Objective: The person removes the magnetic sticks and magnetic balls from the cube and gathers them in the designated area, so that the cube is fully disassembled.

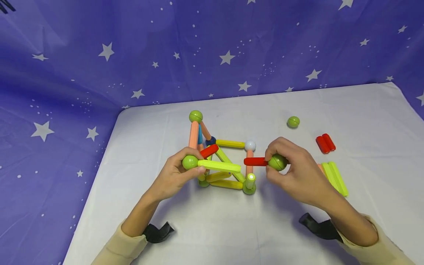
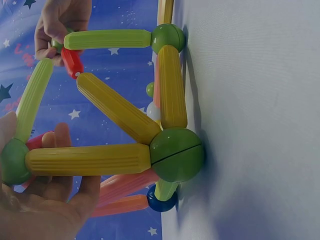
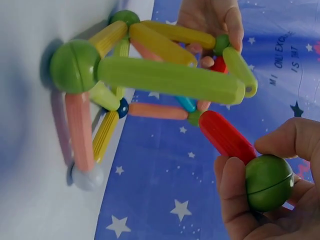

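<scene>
My left hand (image 1: 169,177) holds a green ball (image 1: 190,162) between thumb and fingers at an upper corner of a magnetic rod-and-ball frame. A lime rod (image 1: 220,166) juts rightward from that ball, its far end free, and a red rod (image 1: 209,151) shows behind. In the left wrist view, a yellow rod (image 2: 90,160) links the ball to a green ball (image 2: 177,154) on the table. My right hand (image 1: 299,175) pinches another green ball (image 1: 277,162). From it a red rod (image 1: 255,162) points left, apart from the lime rod. Another lime rod (image 3: 170,79) stands up from the base.
Right of the frame lie a loose green ball (image 1: 293,122), two short red rods (image 1: 326,143) and some lime rods (image 1: 335,178). A green ball (image 1: 195,116) tops the frame's back left. Behind the white table (image 1: 212,228) hangs a starry purple cloth (image 1: 205,48).
</scene>
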`<state>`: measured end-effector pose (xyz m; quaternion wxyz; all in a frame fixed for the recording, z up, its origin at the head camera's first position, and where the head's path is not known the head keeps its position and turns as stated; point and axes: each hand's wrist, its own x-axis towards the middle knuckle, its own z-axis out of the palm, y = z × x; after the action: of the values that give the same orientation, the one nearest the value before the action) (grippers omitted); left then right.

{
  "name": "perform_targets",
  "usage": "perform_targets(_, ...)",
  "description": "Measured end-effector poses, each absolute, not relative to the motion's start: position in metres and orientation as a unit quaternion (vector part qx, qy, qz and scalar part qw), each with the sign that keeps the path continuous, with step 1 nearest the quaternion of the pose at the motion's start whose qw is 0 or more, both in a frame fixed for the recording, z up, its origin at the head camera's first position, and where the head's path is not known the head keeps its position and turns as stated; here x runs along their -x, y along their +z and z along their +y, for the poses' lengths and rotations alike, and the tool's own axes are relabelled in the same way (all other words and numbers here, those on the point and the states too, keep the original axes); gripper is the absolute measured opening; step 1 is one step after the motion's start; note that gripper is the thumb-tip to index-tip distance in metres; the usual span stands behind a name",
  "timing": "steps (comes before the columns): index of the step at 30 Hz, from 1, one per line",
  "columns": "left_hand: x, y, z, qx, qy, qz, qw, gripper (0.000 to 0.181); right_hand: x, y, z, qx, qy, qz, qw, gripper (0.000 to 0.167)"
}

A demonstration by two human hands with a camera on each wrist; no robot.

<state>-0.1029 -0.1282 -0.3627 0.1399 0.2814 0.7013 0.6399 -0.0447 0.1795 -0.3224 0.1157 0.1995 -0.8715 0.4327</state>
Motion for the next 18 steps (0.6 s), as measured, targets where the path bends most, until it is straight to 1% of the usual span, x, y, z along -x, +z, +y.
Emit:
perform_targets(8, 0.102, -0.360, -0.126, -0.279, 0.637, 0.705, 0.138, 0.018, 0.044, -0.329, 0.195, -0.172, 0.421, -0.884, 0.105, 0.033)
perform_targets(13, 0.103, -0.360, -0.126, -0.280, 0.633, 0.708, 0.136, 0.017, 0.043, -0.337, 0.204, -0.161, 0.422, -0.886, 0.105, 0.034)
perform_targets(18, 0.104, -0.361, -0.125, -0.282, 0.634, 0.707, 0.136, 0.017, 0.047, -0.346, 0.214, -0.144, 0.415, -0.892, 0.106, 0.030)
